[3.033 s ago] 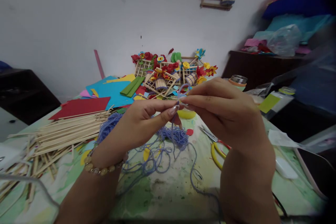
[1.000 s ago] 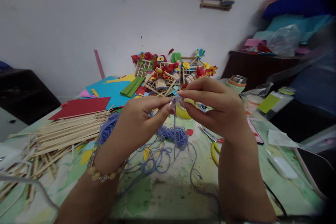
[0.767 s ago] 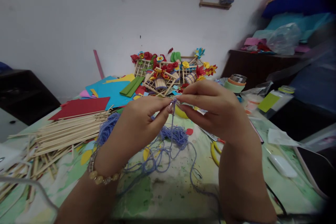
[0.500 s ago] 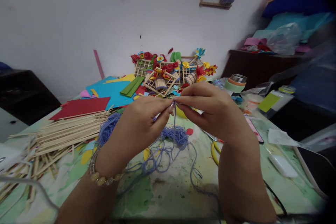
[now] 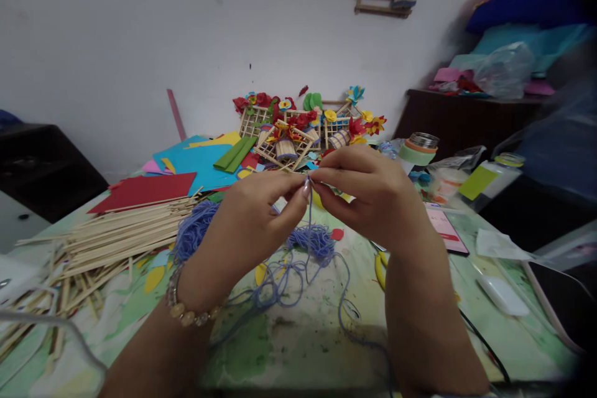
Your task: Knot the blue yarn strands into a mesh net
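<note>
My left hand (image 5: 261, 214) and my right hand (image 5: 366, 196) meet fingertip to fingertip above the middle of the table. Both are closed in a pinch on a strand of blue-violet yarn (image 5: 310, 214), which hangs straight down from the fingertips. Whatever else may sit between the fingers is too small and covered to make out. Below the hands the strand runs into loose loops and a tangled heap of the same yarn (image 5: 312, 242). Another bundle of yarn (image 5: 193, 230) lies behind my left wrist.
Thin wooden sticks (image 5: 125, 236) are piled at left, near red paper (image 5: 144, 191) and blue paper (image 5: 200, 161). Stick frames with paper flowers (image 5: 284, 130) stand at the back. A phone (image 5: 445, 230), a white mouse (image 5: 502, 295) and a jar (image 5: 420, 148) are on the right.
My right forearm and wrist have shifted slightly left, uncovering more of the phone. The fingertips stay together on the yarn, with small changes in finger position.
</note>
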The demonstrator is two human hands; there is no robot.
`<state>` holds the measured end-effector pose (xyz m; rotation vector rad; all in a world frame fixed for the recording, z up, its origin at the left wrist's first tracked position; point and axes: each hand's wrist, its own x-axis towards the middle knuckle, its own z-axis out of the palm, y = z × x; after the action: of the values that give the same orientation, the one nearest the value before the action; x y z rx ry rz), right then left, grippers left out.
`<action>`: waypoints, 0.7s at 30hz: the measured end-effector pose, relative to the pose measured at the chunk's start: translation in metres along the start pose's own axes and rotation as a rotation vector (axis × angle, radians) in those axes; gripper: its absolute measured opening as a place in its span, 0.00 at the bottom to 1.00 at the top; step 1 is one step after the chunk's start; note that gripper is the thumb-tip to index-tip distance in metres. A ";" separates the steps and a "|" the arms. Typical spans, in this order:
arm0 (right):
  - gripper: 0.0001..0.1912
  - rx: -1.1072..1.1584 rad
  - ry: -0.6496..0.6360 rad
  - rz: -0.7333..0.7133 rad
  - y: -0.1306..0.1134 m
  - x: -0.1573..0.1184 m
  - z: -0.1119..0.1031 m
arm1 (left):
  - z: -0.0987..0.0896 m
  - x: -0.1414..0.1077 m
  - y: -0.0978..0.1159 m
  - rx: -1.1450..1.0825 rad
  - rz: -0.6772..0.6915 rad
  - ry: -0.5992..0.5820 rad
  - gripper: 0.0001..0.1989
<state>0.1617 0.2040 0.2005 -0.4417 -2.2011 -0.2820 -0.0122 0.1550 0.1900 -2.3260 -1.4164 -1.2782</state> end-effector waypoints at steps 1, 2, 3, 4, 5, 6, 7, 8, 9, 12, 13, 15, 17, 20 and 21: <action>0.09 0.002 0.002 0.001 0.000 0.000 0.000 | 0.000 0.000 0.000 -0.007 -0.016 0.006 0.10; 0.08 0.006 0.003 0.002 0.000 0.000 0.000 | 0.001 0.000 0.000 -0.012 -0.030 0.008 0.10; 0.08 0.011 0.000 0.006 0.000 0.000 0.000 | 0.001 0.000 0.001 -0.018 -0.041 0.007 0.10; 0.08 0.018 -0.007 0.011 0.000 0.000 0.000 | 0.001 0.000 0.001 -0.024 -0.050 0.007 0.10; 0.08 0.026 -0.013 0.015 0.000 0.000 0.000 | 0.001 0.000 0.001 -0.029 -0.055 0.008 0.10; 0.08 0.035 -0.017 0.018 0.000 -0.001 -0.001 | 0.001 0.001 0.000 -0.032 -0.058 0.015 0.10; 0.08 0.044 -0.014 0.021 0.000 -0.001 -0.002 | 0.001 0.001 0.000 -0.033 -0.061 0.022 0.10; 0.08 0.051 -0.004 0.025 0.000 -0.001 -0.003 | 0.001 0.001 0.000 -0.031 -0.063 0.029 0.09; 0.08 0.055 0.012 0.031 0.000 -0.002 -0.005 | 0.001 0.002 -0.001 -0.029 -0.062 0.039 0.09; 0.09 0.047 0.065 0.054 -0.002 -0.003 -0.009 | 0.001 0.002 -0.002 -0.020 -0.040 0.057 0.08; 0.09 0.044 0.070 0.060 -0.003 -0.004 -0.010 | 0.001 0.002 -0.002 -0.017 -0.026 0.059 0.08; 0.09 0.040 0.054 0.065 -0.005 -0.004 -0.012 | 0.001 0.001 -0.002 -0.004 0.010 0.057 0.08; 0.10 0.039 0.013 0.064 -0.006 -0.003 -0.012 | 0.002 0.000 -0.001 0.022 0.054 0.052 0.08; 0.10 0.040 -0.048 0.052 -0.006 -0.002 -0.012 | 0.003 0.000 0.000 0.066 0.122 0.062 0.08; 0.10 0.042 -0.062 0.051 -0.006 -0.002 -0.011 | 0.004 0.000 0.000 0.080 0.141 0.065 0.09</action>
<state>0.1685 0.1944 0.2058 -0.4884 -2.2481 -0.1967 -0.0100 0.1568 0.1876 -2.2658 -1.2357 -1.2239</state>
